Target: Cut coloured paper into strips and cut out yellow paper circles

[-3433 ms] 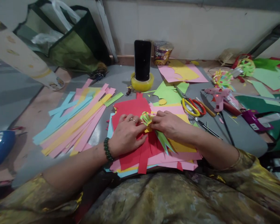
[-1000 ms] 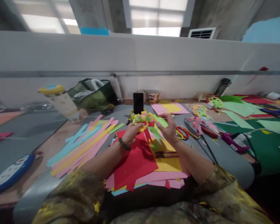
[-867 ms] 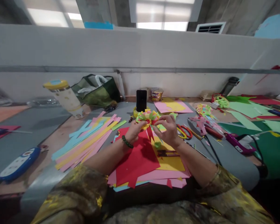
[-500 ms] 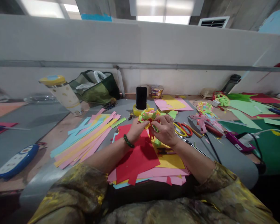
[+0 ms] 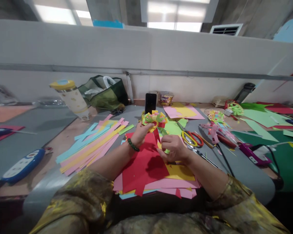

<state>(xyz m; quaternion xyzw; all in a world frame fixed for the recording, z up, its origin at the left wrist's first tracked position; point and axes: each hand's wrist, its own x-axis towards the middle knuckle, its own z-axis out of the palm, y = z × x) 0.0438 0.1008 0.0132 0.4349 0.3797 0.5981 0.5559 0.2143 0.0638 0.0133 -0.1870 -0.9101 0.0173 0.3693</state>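
The left hand (image 5: 140,134) has its grip closed on the rosette (image 5: 154,118), held up before the phone (image 5: 150,101), while below it, above the papers (image 5: 146,162) at the surface's (image 5: 249,175) near edge, the right hand (image 5: 173,148) curls, its hold unclear.

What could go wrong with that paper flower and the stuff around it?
The left hand grips the paper flower, so squeezing too hard might crumple it. The glue gun lies to the right of the right hand; if it is hot, brushing against its tip could burn. The phone stands upright just behind the flower, so a bump might knock it over.
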